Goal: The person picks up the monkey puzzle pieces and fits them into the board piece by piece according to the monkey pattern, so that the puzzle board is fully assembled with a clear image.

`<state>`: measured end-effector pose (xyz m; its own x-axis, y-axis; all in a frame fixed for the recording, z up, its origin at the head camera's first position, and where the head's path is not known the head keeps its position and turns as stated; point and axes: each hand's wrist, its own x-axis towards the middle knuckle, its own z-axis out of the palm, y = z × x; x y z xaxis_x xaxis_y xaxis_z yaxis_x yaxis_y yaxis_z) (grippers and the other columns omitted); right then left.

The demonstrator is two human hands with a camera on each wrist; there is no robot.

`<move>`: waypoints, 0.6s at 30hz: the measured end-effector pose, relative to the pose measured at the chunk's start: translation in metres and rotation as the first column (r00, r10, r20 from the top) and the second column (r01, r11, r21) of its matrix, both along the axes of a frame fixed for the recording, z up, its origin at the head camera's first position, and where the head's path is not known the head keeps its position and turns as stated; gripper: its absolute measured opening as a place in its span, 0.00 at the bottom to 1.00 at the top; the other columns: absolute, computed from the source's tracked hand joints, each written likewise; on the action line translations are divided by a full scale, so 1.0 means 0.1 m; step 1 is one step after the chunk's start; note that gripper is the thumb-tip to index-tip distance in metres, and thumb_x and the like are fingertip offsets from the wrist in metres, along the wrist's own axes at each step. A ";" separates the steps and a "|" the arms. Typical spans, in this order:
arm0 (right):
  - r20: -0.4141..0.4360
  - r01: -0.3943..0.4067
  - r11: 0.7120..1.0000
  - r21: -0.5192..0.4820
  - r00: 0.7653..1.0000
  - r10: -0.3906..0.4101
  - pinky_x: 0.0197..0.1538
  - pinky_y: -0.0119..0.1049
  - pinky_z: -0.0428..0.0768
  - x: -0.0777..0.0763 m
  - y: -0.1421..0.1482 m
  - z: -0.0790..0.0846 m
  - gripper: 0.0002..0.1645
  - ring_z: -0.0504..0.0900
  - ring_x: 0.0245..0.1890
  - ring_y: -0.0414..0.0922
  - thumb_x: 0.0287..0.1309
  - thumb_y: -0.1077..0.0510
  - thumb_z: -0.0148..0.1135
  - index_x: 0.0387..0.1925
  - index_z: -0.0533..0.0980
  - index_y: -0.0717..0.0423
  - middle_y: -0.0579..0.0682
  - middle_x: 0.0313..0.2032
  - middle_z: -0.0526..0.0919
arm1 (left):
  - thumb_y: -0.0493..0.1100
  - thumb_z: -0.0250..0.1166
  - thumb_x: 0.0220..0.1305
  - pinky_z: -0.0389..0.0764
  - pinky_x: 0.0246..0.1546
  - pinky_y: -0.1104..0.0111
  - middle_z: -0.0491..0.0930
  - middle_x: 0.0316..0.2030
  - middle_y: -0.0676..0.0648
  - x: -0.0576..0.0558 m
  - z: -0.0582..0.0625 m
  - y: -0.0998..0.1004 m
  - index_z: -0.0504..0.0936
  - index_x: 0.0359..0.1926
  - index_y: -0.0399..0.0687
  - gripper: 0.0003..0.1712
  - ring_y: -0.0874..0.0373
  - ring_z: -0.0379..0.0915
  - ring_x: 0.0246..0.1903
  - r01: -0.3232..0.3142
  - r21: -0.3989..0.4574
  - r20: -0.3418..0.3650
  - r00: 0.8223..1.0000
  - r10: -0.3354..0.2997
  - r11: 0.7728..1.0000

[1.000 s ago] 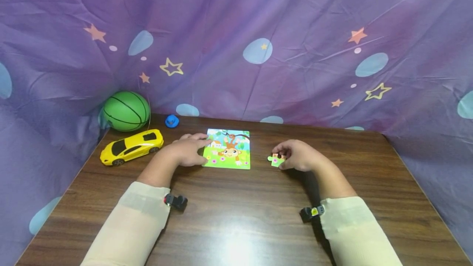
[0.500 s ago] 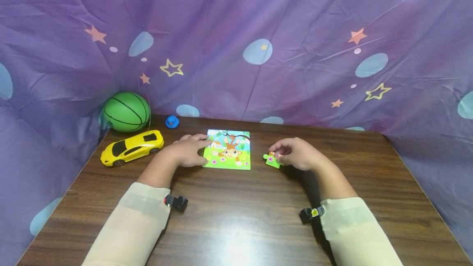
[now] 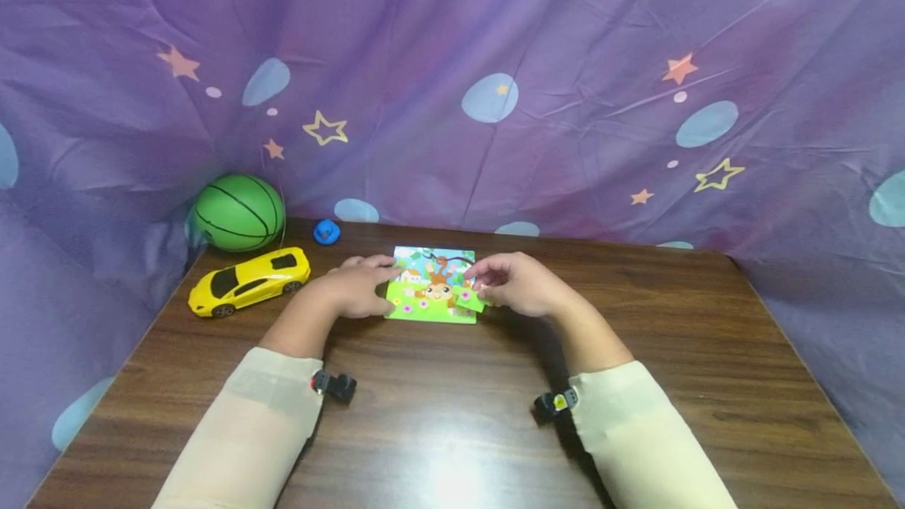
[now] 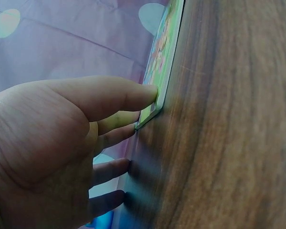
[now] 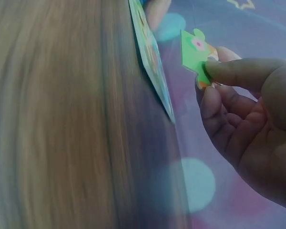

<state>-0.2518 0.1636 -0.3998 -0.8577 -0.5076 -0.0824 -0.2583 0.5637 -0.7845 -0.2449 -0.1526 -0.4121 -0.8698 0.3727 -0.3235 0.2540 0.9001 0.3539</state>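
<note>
My right hand (image 3: pixel 526 283) pinches a small green jigsaw puzzle piece (image 5: pixel 193 55) with a pink flower between thumb and fingers. In the right wrist view the piece is off the table and apart from the board. The head view has it over the right side of a square monkey-picture puzzle board (image 3: pixel 434 315), which lies flat on the table. At the board's left edge is my left hand (image 3: pixel 359 291), fingers spread. Its thumb (image 4: pixel 142 97) touches the near corner of the board in the left wrist view, and the other fingertips come down at the edge and on the tabletop.
A yellow toy car (image 3: pixel 249 281) stands left of my left hand. Behind it are a green ball (image 3: pixel 240 212) and a small blue rubber duck (image 3: pixel 327 232). A purple cloth (image 3: pixel 410 100) hangs along the back of the brown wooden table (image 3: pixel 438 407).
My right hand has carried the puzzle piece leftward from the table right of the board to over the board's right side. My left hand has stayed at the board's left edge.
</note>
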 end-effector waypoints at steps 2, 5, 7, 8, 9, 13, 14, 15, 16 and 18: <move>-0.007 -0.015 1.000 0.009 1.000 0.015 0.40 0.31 0.84 -0.01 -0.08 -0.01 0.15 0.85 0.40 0.39 0.67 0.65 0.69 0.53 0.88 0.53 0.50 0.41 0.91 | 0.57 0.66 0.69 0.50 0.78 0.25 0.51 0.87 0.50 0.00 -0.01 0.00 0.60 0.85 0.63 0.47 0.33 0.44 0.84 -0.001 0.000 0.002 1.000 0.001 1.000; -0.018 -0.040 0.999 0.015 0.999 0.040 0.42 0.32 0.84 -0.02 -0.19 0.00 0.15 0.86 0.41 0.40 0.68 0.64 0.68 0.54 0.88 0.53 0.49 0.41 0.91 | 0.57 0.66 0.69 0.50 0.78 0.25 0.51 0.87 0.50 0.00 -0.02 -0.01 0.60 0.85 0.64 0.47 0.33 0.44 0.84 -0.004 -0.003 0.009 1.000 0.004 1.000; -0.023 -0.056 0.998 0.012 0.998 0.056 0.43 0.33 0.84 -0.03 -0.26 0.00 0.16 0.86 0.41 0.40 0.68 0.65 0.68 0.55 0.88 0.54 0.49 0.42 0.91 | 0.57 0.66 0.69 0.50 0.78 0.25 0.50 0.87 0.50 0.00 -0.01 -0.01 0.59 0.85 0.64 0.47 0.33 0.44 0.84 -0.004 -0.006 0.013 1.000 0.004 1.000; -0.033 -0.068 0.998 0.014 0.997 0.068 0.44 0.33 0.84 -0.04 -0.30 0.01 0.16 0.86 0.41 0.40 0.68 0.65 0.68 0.55 0.87 0.56 0.50 0.43 0.92 | 0.57 0.66 0.69 0.51 0.78 0.25 0.50 0.87 0.50 0.00 -0.01 -0.01 0.60 0.85 0.64 0.46 0.33 0.44 0.84 -0.004 -0.008 0.014 1.000 0.004 1.000; -0.033 -0.069 0.998 0.015 0.997 0.069 0.44 0.33 0.84 -0.05 -0.33 0.01 0.16 0.86 0.41 0.40 0.67 0.65 0.68 0.55 0.88 0.55 0.50 0.43 0.92 | 0.57 0.66 0.70 0.51 0.78 0.25 0.50 0.87 0.50 0.00 -0.01 -0.01 0.60 0.85 0.64 0.46 0.34 0.44 0.84 -0.004 -0.010 0.015 1.000 0.004 1.000; -0.042 -0.076 0.996 0.036 0.996 0.077 0.46 0.32 0.85 -0.07 -0.45 0.01 0.16 0.86 0.42 0.39 0.67 0.65 0.69 0.54 0.88 0.53 0.49 0.44 0.92 | 0.57 0.65 0.70 0.51 0.78 0.26 0.51 0.87 0.50 -0.01 0.00 -0.01 0.60 0.85 0.63 0.46 0.34 0.44 0.84 -0.002 -0.015 0.019 1.000 0.002 1.000; -0.042 -0.078 0.996 0.040 0.996 0.080 0.45 0.32 0.85 -0.08 -0.48 0.01 0.16 0.86 0.41 0.39 0.67 0.65 0.69 0.54 0.88 0.52 0.49 0.44 0.92 | 0.57 0.65 0.70 0.52 0.78 0.26 0.51 0.87 0.50 -0.01 0.00 -0.01 0.60 0.85 0.63 0.46 0.34 0.44 0.84 -0.002 -0.017 0.020 1.000 0.002 1.000; -0.037 -0.077 0.996 0.045 0.996 0.079 0.44 0.32 0.84 -0.09 -0.51 0.00 0.16 0.86 0.41 0.39 0.67 0.65 0.68 0.54 0.88 0.51 0.48 0.43 0.92 | 0.57 0.65 0.70 0.52 0.78 0.26 0.51 0.87 0.50 -0.01 0.00 0.00 0.60 0.85 0.63 0.45 0.34 0.44 0.84 -0.001 -0.016 0.020 1.000 0.002 1.000; -0.033 -0.079 0.996 0.048 0.996 0.081 0.43 0.32 0.84 -0.09 -0.53 -0.01 0.16 0.86 0.40 0.39 0.67 0.65 0.68 0.53 0.88 0.50 0.48 0.43 0.92 | 0.57 0.65 0.70 0.52 0.78 0.26 0.51 0.87 0.50 -0.01 0.00 0.00 0.60 0.85 0.64 0.45 0.34 0.44 0.84 -0.001 -0.015 0.020 1.000 0.001 1.000; -0.024 -0.084 0.995 0.055 0.996 0.086 0.39 0.32 0.84 -0.11 -0.57 -0.05 0.16 0.86 0.39 0.39 0.67 0.66 0.68 0.53 0.88 0.50 0.49 0.42 0.92 | 0.57 0.65 0.70 0.52 0.78 0.26 0.51 0.87 0.50 -0.01 0.00 0.00 0.60 0.85 0.64 0.45 0.35 0.44 0.84 0.000 -0.014 0.020 1.000 0.000 1.000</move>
<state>-0.2627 0.1067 -0.4046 -0.8138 -0.5742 -0.0899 -0.3269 0.5801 -0.7461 -0.2461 -0.1530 -0.4122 -0.8631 0.3679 -0.3459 0.2470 0.9050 0.3464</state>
